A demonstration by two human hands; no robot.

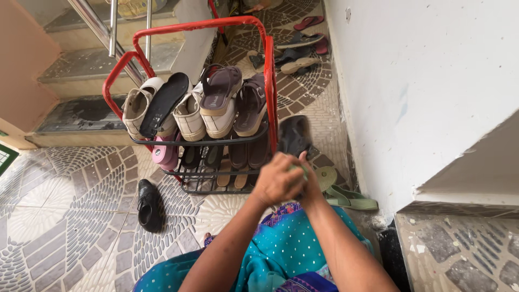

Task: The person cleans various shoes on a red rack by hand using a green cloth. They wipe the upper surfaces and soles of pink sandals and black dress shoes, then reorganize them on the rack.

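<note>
Just below the shoe rack [268, 81], the left hand [277, 181] and the right hand [309, 181] meet, pressed together around something pale green [297, 168] of which only a sliver shows between them; its shape and material cannot be made out. The left fingers curl closed over it, knuckles up and slightly blurred, while the right fingers are mostly hidden behind the left hand, so how firmly they close cannot be told. Directly beyond the fingertips stands the rack, a frame of red painted tube with dark wire shelves. On its upper shelf sit chunky cream platform sandals with brown straps [219, 100], a cream sneaker [136, 108] and a flat black sole [165, 103] propped on edge; on the lower shelf are pink slippers [165, 152] and dim pairs too shadowed to tell apart. Just right of the fingers lie soft green sandals [346, 196], one partly covered by the right hand, and a dark shoe [294, 135] leans beside the rack. Left of the fingers, well apart, a glossy black shoe [147, 204] rests on the patterned pebble-print tile floor [65, 216]. Nearer than the hands, a teal dotted garment [286, 249] is cut off by the frame edge.
</note>
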